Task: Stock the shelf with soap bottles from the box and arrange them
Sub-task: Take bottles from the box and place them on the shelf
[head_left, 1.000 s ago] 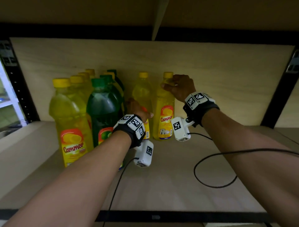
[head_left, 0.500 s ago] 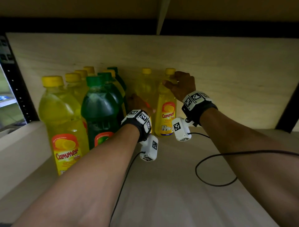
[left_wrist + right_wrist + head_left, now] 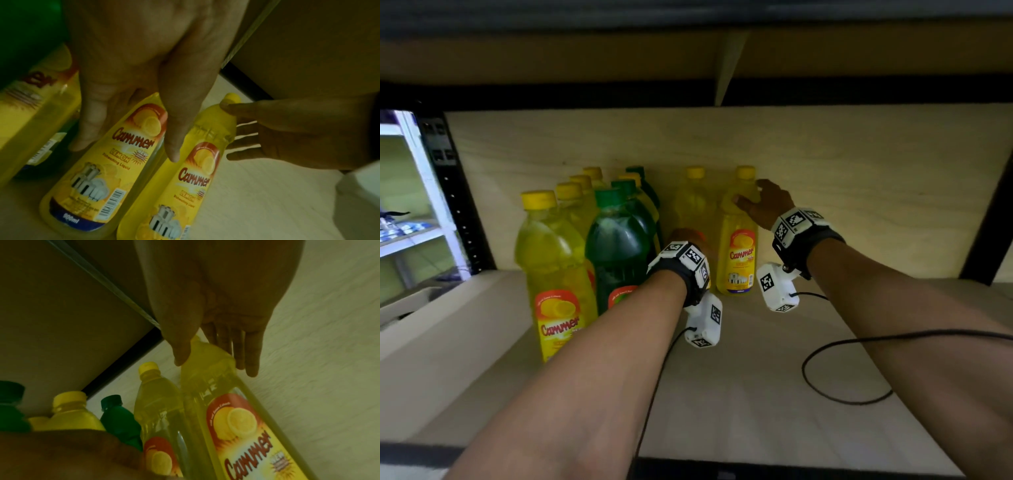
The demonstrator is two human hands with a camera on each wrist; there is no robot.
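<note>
Two yellow soap bottles [image 3: 736, 240] stand upright, side by side at the back of the shelf [image 3: 756, 394], right of the older rows. I judge them full: heavy, smooth plastic, top-heavy if pushed high. The neck gives control; the waist is safer for sliding. My right hand [image 3: 767, 205] pinches the right bottle's shoulder just below the cap, thumb in front, fingers behind. My left hand [image 3: 131, 73] lies with straight fingers on the left bottle's [image 3: 107, 162] label, holding nothing. Both forearms reach deep in.

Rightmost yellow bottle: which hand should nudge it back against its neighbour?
Right. The right hand already cups the rightmost yellow bottle at its shoulder; the left hand rests on the neighbouring bottle.
</note>
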